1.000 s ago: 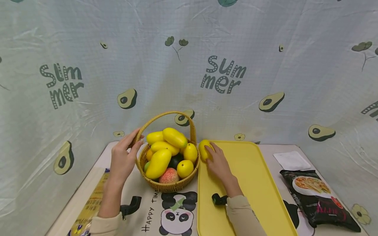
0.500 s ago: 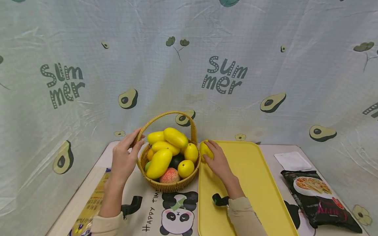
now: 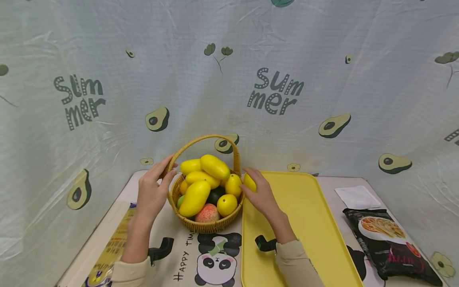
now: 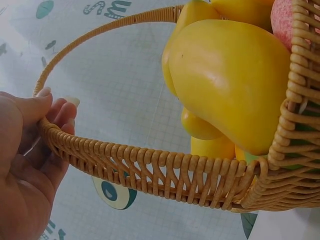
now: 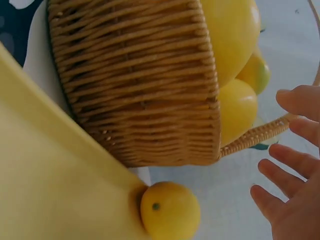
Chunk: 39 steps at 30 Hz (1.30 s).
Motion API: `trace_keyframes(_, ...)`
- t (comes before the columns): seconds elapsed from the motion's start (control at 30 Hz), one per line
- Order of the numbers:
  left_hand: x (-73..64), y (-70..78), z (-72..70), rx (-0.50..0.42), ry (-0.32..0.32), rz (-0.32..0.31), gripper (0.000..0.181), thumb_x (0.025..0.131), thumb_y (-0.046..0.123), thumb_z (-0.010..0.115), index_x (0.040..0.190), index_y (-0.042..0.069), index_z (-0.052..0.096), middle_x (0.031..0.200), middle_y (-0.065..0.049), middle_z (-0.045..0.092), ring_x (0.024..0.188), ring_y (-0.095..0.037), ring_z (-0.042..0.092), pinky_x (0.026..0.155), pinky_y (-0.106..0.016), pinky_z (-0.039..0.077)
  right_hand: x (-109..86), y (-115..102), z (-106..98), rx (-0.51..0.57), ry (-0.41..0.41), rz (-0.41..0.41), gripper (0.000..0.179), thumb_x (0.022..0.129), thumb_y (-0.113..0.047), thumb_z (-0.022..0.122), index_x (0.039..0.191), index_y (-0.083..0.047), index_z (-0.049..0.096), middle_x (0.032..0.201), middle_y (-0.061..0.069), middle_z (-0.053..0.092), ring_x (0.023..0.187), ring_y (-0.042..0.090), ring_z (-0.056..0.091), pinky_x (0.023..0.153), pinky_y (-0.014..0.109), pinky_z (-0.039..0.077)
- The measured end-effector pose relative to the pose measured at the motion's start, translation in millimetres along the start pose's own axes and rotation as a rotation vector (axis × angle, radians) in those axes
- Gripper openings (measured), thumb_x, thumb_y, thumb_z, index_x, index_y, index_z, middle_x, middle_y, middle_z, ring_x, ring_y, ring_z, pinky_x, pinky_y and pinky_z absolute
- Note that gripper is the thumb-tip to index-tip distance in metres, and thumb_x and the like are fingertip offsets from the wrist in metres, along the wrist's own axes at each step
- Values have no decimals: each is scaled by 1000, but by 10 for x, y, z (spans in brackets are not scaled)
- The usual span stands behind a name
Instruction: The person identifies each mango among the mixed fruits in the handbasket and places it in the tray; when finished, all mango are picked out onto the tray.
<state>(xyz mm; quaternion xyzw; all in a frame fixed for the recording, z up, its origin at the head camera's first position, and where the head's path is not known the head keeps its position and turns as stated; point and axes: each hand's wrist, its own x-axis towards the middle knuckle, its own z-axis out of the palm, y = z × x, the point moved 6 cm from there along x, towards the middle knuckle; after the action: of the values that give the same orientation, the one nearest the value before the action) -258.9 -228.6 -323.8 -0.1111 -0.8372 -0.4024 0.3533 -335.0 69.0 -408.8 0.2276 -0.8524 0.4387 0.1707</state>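
A wicker basket (image 3: 204,228) with a tall handle stands left of a yellow tray (image 3: 301,223). Yellow mangoes (image 3: 195,198), other yellow fruits (image 3: 227,205) and a peach (image 3: 208,214) fill it, with a dark fruit (image 3: 216,195) among them. My left hand (image 3: 152,193) grips the left side of the handle (image 4: 145,155), thumb on one side and fingers curled on the other. Fingers spread and holding nothing, my right hand (image 3: 262,195) hovers by the basket's right side. A single yellow fruit (image 5: 170,212) rests on the tray's far left corner, apart from that hand and partly hidden behind it in the head view.
A black food packet (image 3: 389,243) and a white folded sheet (image 3: 356,197) lie right of the tray. At the left edge lies a long yellow packet (image 3: 111,247). A printed curtain (image 3: 229,91) hangs close behind the basket.
My right hand has let go of the yellow fruit on the tray and shifted slightly left toward the basket. My left hand keeps its hold on the handle.
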Motion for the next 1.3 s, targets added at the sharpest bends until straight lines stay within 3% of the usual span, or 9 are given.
trace_keyframes(0.33, -7, 2, 12, -2, 1, 3, 47, 95, 9, 65, 140, 20, 59, 112, -6, 71, 90, -4, 56, 77, -3, 44, 55, -208, 150, 85, -7, -35, 55, 92, -20, 71, 144, -15, 53, 144, 5, 56, 135, 27, 50, 111, 52, 43)
trace_keyframes(0.63, -12, 25, -16, 5, 12, 18, 46, 94, 7, 66, 139, 16, 60, 111, -8, 71, 89, -5, 58, 76, -4, 44, 179, -345, 395, 89, -12, -5, 58, 91, -24, 73, 144, -18, 52, 146, 1, 53, 138, 23, 47, 115, 47, 39)
trace_keyframes(0.9, 0, 42, -3, 3, -5, 22, 46, 95, 8, 65, 140, 16, 58, 113, -8, 71, 92, -12, 61, 78, -3, 44, 304, -342, 511, 25, -13, 21, 60, 91, -26, 73, 146, -22, 49, 147, 3, 51, 136, 25, 48, 113, 48, 41)
trace_keyframes(1.3, -5, 24, 0, -12, -13, 15, 46, 96, 9, 65, 140, 18, 58, 114, -7, 71, 92, -13, 61, 77, -5, 45, 505, -394, 590, -108, -99, 9, 63, 93, -34, 69, 151, -28, 43, 149, -1, 49, 132, 23, 52, 108, 46, 45)
